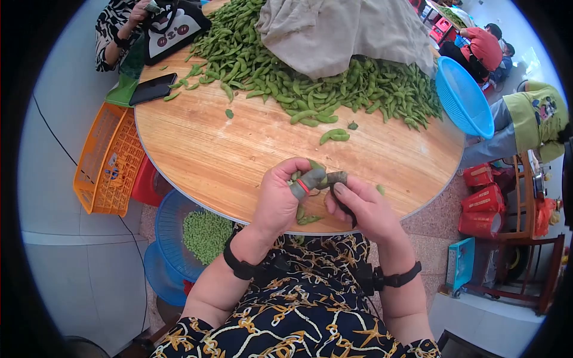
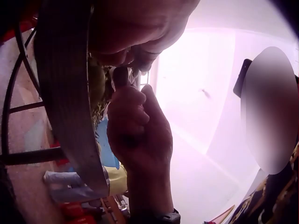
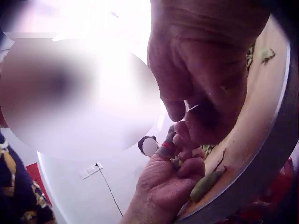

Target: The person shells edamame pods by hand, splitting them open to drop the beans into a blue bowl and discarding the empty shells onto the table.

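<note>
In the head view, my left hand (image 1: 279, 200) is over the near table edge, its thumb wrapped in a grey cover with a red band (image 1: 303, 187). It pinches a green soybean pod (image 1: 316, 165) and has pale beans (image 3: 176, 163) in its curled fingers. Close beside it, my right hand (image 1: 373, 212) has a grey-brown cover (image 1: 338, 177) on one finger. Its curled fingers hold a dark curved strip (image 1: 345, 209) whose kind I cannot tell. Below the hands, a few pods (image 1: 309, 220) lie at the table edge.
A big heap of soybean pods (image 1: 239, 65) covers the far table (image 1: 197, 131), partly under a grey cloth (image 1: 334, 36). A phone (image 1: 153, 89) lies at left. Shelled beans (image 1: 206, 235) fill a blue basket (image 1: 170, 221) below. Another blue basket (image 1: 462, 95) stands at right; other people sit beyond.
</note>
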Demonstrator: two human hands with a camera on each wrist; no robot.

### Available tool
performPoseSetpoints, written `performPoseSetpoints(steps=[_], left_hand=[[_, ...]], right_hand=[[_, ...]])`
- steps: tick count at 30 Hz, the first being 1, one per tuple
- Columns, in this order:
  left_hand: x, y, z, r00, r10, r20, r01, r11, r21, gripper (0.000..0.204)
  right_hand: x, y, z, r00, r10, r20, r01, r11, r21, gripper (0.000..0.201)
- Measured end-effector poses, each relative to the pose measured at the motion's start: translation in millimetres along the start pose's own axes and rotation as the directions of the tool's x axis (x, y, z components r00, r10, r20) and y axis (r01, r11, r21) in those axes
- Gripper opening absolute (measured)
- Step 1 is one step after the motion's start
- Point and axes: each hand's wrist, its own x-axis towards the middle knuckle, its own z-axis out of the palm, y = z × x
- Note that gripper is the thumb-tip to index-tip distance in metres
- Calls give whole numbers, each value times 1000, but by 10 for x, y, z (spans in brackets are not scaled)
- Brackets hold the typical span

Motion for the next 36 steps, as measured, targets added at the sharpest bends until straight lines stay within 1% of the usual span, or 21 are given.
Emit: performPoseSetpoints(steps=[2,10,12,14,15,18,19,20,21,22,23,24,26,27,28,29,30,31,33,35,36], left_hand=[[-1,7,6,1000,0,-25,0,1000,22,13],[1,-10,-15,995,96,-12,-90,963,253,8],[-3,69,-45,987,-130,97,115,982,148,11],[1,116,8,977,-161,143,146,983,108,14],[0,123,24,963,-188,193,178,982,68,17],[-1,89,-57,954,-164,250,118,975,188,15],[-13,104,-51,953,-166,255,119,975,190,15],[-33,126,-30,964,-185,191,136,960,244,15],[-49,132,-10,972,-200,124,157,942,296,14],[-57,112,15,971,-201,127,156,942,296,14],[-60,90,49,944,-200,261,52,875,482,14],[-56,87,71,896,-220,386,-82,771,631,14],[-52,113,93,874,-259,411,-64,777,626,14],[-49,116,106,848,-301,436,-40,784,620,14],[-42,45,73,888,-173,426,-118,809,575,17],[-37,42,76,887,-171,429,-120,812,572,17],[-37,64,99,953,-182,242,34,859,511,19],[-28,82,111,977,-209,48,171,893,417,22],[7,41,74,991,-118,63,85,920,382,29],[5,64,114,994,-112,15,104,955,279,33],[3,62,93,994,-112,9,105,955,277,33]], right_hand=[[-32,5,37,997,28,66,-36,990,133,26],[32,44,112,999,9,41,-18,974,225,23],[24,46,118,1000,16,26,-23,957,288,22],[9,50,79,981,89,173,-170,826,537,20],[0,58,50,981,90,173,-171,825,539,20],[38,42,-120,965,89,246,-175,919,354,20],[138,-7,-214,996,7,86,-7,1000,1,20],[249,-64,-292,991,-129,-33,107,921,-374,21],[367,-132,-355,991,-131,-36,108,921,-375,21],[487,-203,-418,946,-292,-141,137,753,-644,20],[563,-240,-454,865,-466,-184,97,515,-852,19],[626,-221,-470,863,-471,-181,100,512,-853,19],[746,-152,-472,874,-479,-79,56,261,-964,18],[728,-191,-437,872,-483,-79,56,258,-965,18],[672,-239,-384,901,-423,-92,7,228,-974,18],[616,-247,-350,927,-359,-109,-41,193,-980,18],[574,-214,-348,927,-358,-109,-42,191,-981,18],[531,-177,-354,925,-367,-101,-7,249,-968,20],[424,-123,-351,922,-375,-92,29,305,-952,23],[295,-101,-330,939,-332,-85,139,596,-791,22],[246,-79,-324,941,-328,-82,139,596,-791,22]])
